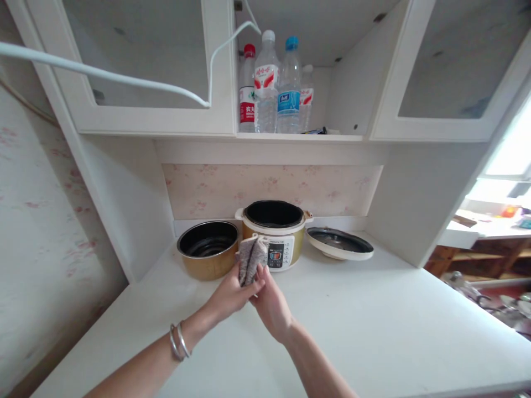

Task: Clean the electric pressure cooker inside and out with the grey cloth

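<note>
Both of my hands meet in the middle of the view around a folded grey-brown cloth (pixel 252 258). My left hand (pixel 232 290) grips its lower left side, thumb across the front. On the lower right, my right hand (pixel 271 304) has its fingers closed against the same cloth. Behind it stands a gold and white electric cooker (pixel 295 251), uncovered, with a dark interior and a front control panel. To its left is a gold inner pot (pixel 205 268) with a black inside. A round lid (pixel 340 243) lies to the right, dark inner side up.
The white counter (pixel 352 326) stretches below the cabinet. Several plastic bottles (pixel 266 83) stand on the open shelf above. A white wire hanger (pixel 145 85) hangs across the upper left. Side panels (pixel 124 204) flank the counter.
</note>
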`<action>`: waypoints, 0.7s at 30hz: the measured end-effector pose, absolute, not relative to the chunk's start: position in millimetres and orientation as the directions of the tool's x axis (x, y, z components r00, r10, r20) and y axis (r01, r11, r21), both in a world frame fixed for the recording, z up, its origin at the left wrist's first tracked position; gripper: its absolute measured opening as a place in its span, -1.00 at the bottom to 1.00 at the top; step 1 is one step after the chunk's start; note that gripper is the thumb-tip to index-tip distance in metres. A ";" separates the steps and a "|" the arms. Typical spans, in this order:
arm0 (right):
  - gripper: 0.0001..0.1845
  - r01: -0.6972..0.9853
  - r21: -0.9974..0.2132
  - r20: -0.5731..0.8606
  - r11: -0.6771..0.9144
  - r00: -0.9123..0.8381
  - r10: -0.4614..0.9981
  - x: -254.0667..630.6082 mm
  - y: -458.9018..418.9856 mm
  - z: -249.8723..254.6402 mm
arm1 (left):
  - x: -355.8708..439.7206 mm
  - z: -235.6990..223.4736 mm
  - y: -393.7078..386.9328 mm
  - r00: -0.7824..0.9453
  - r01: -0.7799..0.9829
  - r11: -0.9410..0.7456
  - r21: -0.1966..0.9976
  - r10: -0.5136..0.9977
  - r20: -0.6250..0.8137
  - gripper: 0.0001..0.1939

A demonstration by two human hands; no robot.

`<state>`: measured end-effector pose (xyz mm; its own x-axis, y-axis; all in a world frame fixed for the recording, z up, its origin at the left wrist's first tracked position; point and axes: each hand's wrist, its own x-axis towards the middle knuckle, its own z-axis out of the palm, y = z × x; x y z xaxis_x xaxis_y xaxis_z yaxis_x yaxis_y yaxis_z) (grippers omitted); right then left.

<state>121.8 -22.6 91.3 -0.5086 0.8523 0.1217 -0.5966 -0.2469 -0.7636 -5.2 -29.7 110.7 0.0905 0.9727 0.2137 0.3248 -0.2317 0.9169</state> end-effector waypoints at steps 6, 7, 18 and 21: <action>-0.39 -0.444 -0.853 0.083 -0.273 -0.633 0.770 173.3 -7.7 94.6 | -4.0 127.9 -7.3 0.000 0.292 -0.155 0.944 0.987 0.162 -0.42; -0.38 -0.406 -0.875 0.057 -0.263 -0.626 0.777 183.4 -1.1 91.5 | -6.9 136.4 -3.3 -0.012 0.326 -0.158 0.932 0.985 0.171 -0.48; -0.56 -0.332 -0.896 -0.156 -0.294 -0.385 0.910 223.4 47.0 2.4 | 12.5 278.5 116.3 -0.041 0.792 -0.384 0.475 0.743 0.668 -0.52; -0.51 -0.266 -0.936 -0.126 -0.230 -0.357 0.926 220.1 47.0 -6.0 | 36.8 267.5 158.7 0.094 0.848 -0.380 0.369 0.793 0.601 -0.51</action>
<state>220.1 47.0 -6.0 -0.3567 0.9257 -0.1258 -0.2655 -0.2296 -0.9364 36.8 158.7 267.5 0.0936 0.7934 0.6015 0.8480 -0.3801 0.3694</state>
